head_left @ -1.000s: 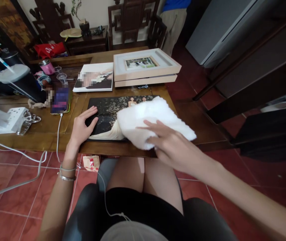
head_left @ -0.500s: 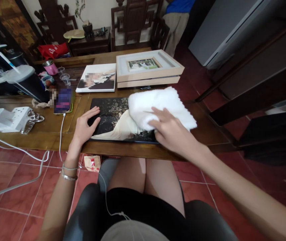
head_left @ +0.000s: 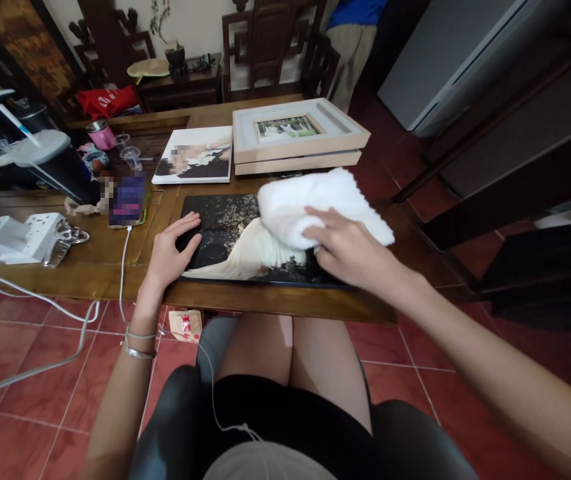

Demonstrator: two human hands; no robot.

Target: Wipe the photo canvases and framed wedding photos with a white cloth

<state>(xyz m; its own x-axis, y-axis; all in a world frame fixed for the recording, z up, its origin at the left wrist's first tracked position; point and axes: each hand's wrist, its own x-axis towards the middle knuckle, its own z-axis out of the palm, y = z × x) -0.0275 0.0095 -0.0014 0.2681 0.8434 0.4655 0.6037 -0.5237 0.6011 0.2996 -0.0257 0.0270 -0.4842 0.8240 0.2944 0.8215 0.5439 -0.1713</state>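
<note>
A dark photo panel with a pale dress in its picture lies flat along the near edge of the wooden table. My left hand rests on its left end with fingers spread. Over the panel's right part, my right hand grips a folded white cloth, which lies against the picture and hides that side of it. The cloth's scalloped far corner sticks out past the hand to the right.
Behind the panel are stacked light-wood picture frames and a smaller photo panel. To the left lie a plugged-in phone, a white power strip and a dark lidded cup. A person stands beyond the table.
My right hand and the cloth have shifted slightly up and to the right, uncovering more of the panel's lower picture. The left hand stays in place.
</note>
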